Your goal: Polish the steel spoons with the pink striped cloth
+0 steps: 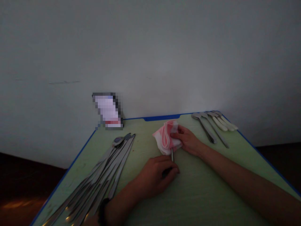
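Note:
My left hand [158, 174] is closed around the lower end of a thin metal utensil handle [172, 154] over the middle of the table. The utensil's upper end is hidden inside a folded pink and white cloth [166, 138], so I cannot tell its kind. My right hand [187, 139] grips that cloth from the right, its fingers pressing it around the utensil. A dark band circles my left wrist.
Many long metal utensils [110, 169] lie in a pile at the left. Several spoons [204, 125] and white-handled pieces [221, 122] lie at the back right. A blurred phone-like screen [108, 110] leans on the wall. The green table [199, 194] has a blue edge.

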`<state>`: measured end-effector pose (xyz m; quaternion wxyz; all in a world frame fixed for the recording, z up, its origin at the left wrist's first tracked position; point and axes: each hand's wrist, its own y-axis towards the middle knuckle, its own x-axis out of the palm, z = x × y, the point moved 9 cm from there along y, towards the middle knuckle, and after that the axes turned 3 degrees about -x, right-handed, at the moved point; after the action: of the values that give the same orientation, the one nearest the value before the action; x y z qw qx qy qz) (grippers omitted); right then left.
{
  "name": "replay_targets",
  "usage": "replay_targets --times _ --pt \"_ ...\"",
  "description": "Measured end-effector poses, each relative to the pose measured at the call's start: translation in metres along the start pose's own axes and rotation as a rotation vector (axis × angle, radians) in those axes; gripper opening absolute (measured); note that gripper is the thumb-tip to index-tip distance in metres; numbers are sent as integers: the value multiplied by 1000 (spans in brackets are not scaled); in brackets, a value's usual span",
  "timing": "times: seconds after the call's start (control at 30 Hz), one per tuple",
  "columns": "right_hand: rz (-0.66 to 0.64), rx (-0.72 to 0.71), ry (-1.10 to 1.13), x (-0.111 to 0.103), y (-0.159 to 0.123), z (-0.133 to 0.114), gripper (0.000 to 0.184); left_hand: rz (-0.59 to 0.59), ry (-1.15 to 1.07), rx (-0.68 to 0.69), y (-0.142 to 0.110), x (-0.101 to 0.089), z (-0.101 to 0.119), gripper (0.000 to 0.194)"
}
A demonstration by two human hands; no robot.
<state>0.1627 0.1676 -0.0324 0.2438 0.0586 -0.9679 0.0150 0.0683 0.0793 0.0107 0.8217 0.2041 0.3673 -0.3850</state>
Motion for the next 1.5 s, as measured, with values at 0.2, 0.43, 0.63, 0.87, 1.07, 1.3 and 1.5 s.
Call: replay_targets --times 0.2,0.43,0.63,0.87,1.07,1.3,1.5 --pt "157 39 183 -7 2 5 24 -30 -26 51 -3 -1 3 24" --pt "11 39 84 1 0 0 19 -2 -82 12 -1 3 -8 27" --pt "0 72 126 -4 2 4 19 64 -178 -28 -4 -7 -8 19" --pt "230 107 216 -20 6 11 11 230 -225 -161 -5 -20 -30 15" --pt "224 46 399 -15 8 -1 18 193 -206 -163 -3 -17 -32 16" --pt "136 68 203 -10 5 4 20 159 -312 -217 -1 -13 -35 15" --pt "100 26 233 -14 8 4 18 311 -491 -274 -1 -18 -52 16"
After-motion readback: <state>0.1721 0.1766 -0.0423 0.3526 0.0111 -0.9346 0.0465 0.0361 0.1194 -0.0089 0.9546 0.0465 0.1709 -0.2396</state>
